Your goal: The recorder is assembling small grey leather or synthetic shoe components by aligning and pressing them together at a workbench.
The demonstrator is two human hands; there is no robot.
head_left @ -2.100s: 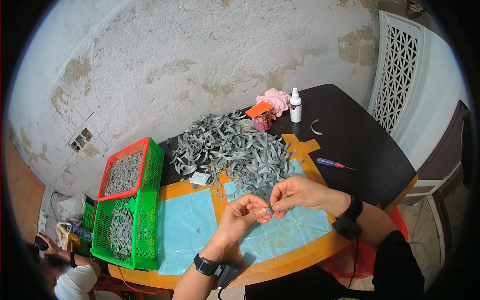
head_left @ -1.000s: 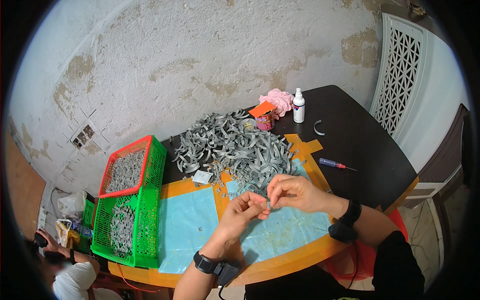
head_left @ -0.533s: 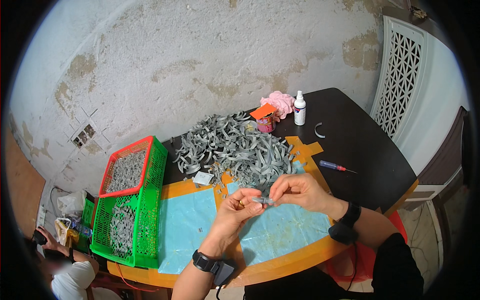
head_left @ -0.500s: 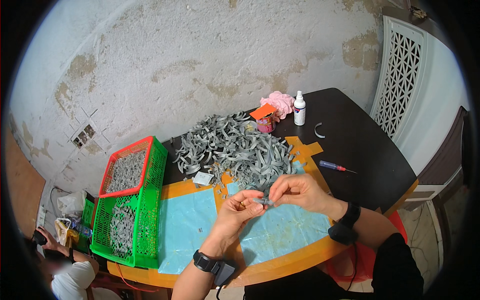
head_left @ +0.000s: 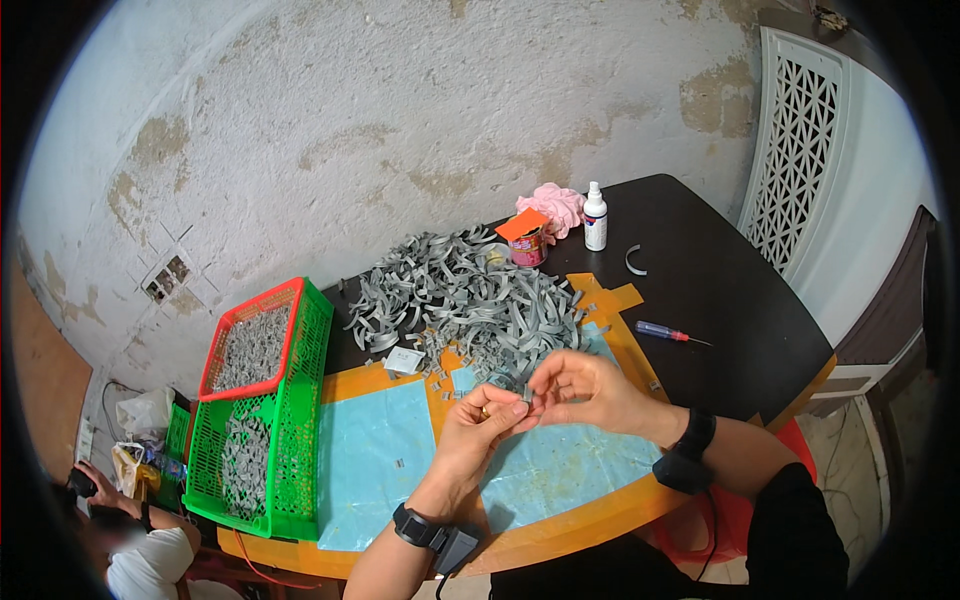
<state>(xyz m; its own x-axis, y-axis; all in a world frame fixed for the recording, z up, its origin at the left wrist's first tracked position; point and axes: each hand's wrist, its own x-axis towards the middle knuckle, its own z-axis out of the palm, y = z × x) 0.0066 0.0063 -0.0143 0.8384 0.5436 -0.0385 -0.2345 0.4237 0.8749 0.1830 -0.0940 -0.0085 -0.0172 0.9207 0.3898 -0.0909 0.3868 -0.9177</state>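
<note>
My left hand (head_left: pixel 474 428) pinches a small grey plastic piece (head_left: pixel 527 395) between thumb and fingers, over the blue sheet (head_left: pixel 375 455). My right hand (head_left: pixel 582 392) meets it from the other side, its thumb and finger closed at the same piece. Fingertips cover most of the piece, so its full shape is hidden. Just beyond both hands lies a big heap of curved grey strips (head_left: pixel 470 290). Small grey bits (head_left: pixel 436 362) are scattered along the heap's near edge.
At left, a red basket (head_left: pixel 290 380) of small grey pieces rests on a green basket (head_left: pixel 312 430) holding more. Behind the heap stand a tin (head_left: pixel 527 250), pink cloth (head_left: pixel 556 208) and white bottle (head_left: pixel 595 222). A screwdriver (head_left: pixel 662 331) lies right. Another person (head_left: pixel 150 560) sits lower left.
Between my fingers the grey piece has turned from lying crosswise to standing more upright. My right hand has shifted slightly left, and its fingers have changed their grip.
</note>
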